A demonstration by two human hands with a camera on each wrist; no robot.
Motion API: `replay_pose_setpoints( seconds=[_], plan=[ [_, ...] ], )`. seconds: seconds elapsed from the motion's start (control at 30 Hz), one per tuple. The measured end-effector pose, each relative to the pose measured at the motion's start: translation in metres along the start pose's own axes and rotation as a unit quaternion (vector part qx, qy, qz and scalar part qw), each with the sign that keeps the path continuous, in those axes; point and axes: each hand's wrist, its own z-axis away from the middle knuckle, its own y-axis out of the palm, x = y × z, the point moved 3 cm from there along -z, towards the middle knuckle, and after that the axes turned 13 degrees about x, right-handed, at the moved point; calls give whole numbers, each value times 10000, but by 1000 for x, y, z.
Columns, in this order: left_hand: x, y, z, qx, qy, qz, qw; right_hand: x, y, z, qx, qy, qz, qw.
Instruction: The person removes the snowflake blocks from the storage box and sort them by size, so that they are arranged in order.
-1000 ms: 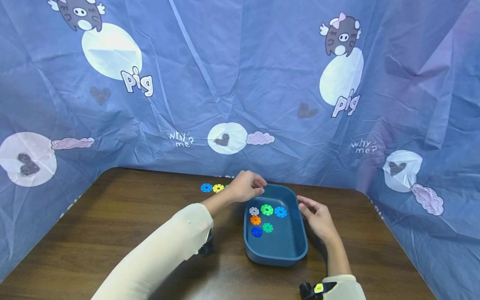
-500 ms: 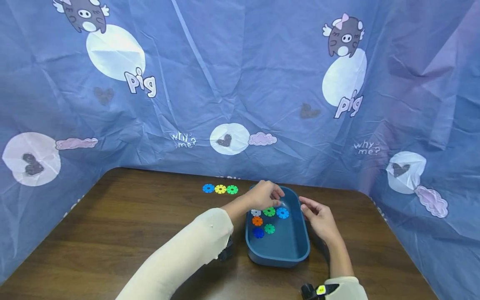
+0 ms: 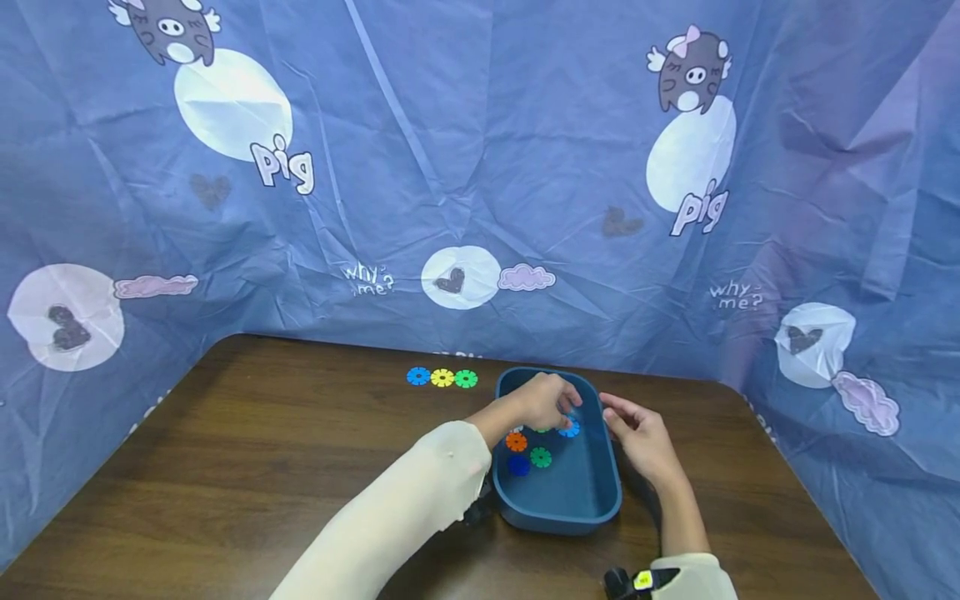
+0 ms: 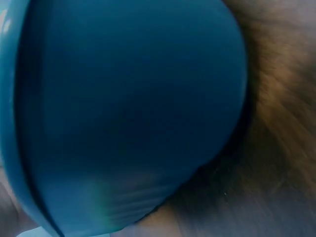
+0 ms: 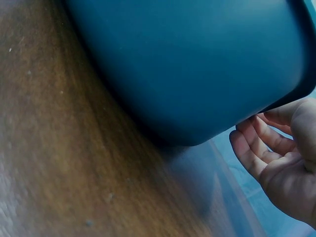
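Observation:
A dark blue rectangular box [image 3: 570,500] with rounded corners stands on the table, its side filling the left wrist view. My left hand [image 3: 542,402] reaches over its left wall, with thumb and fingers parted at a light blue notched plastic disc [image 3: 572,430]. Orange [image 3: 516,442], dark blue [image 3: 518,465] and green [image 3: 541,457] discs lie on the box floor nearby. Other discs there are mostly covered by the left hand. Against the outside of the right wall, my right hand [image 5: 291,163] rests its fingertips, fingers loosely bent.
Left of the box's far end, blue [image 3: 418,377], yellow [image 3: 442,378] and green [image 3: 467,379] discs lie in a row on the brown wooden table [image 3: 300,433]. A blue printed cloth [image 3: 480,183] hangs behind the table's far edge.
My left hand has moved right and toward me, from the box's far left rim down into the box over the discs. The right hand stays at the right wall.

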Motion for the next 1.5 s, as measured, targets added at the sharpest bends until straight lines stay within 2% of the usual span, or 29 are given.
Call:
replay_pose_setpoints(
  seconds=[0.23, 0.47, 0.73, 1.0, 1.1, 1.5],
  plan=[
    [10, -1, -7, 10, -328, 48, 9994, 2, 1, 1, -8, 19, -69, 10000],
    [18, -1, -10, 68, -425, -20, 9991, -1, 1, 0, -37, -15, -6, 10000],
    [24, 4, -12, 94, -444, 576, 9973, -3, 1, -1, -42, 27, 64, 10000],
    [24, 7, -13, 100, -455, 820, 9955, -2, 0, -2, -28, 59, 108, 9999],
    [23, 9, -13, 152, -486, 824, 9953, -1, -1, -1, -19, 63, 162, 9998],
    [18, 15, -13, 476, -439, 372, 9972, -2, 0, -1, -5, -7, 128, 9999]
  ],
)
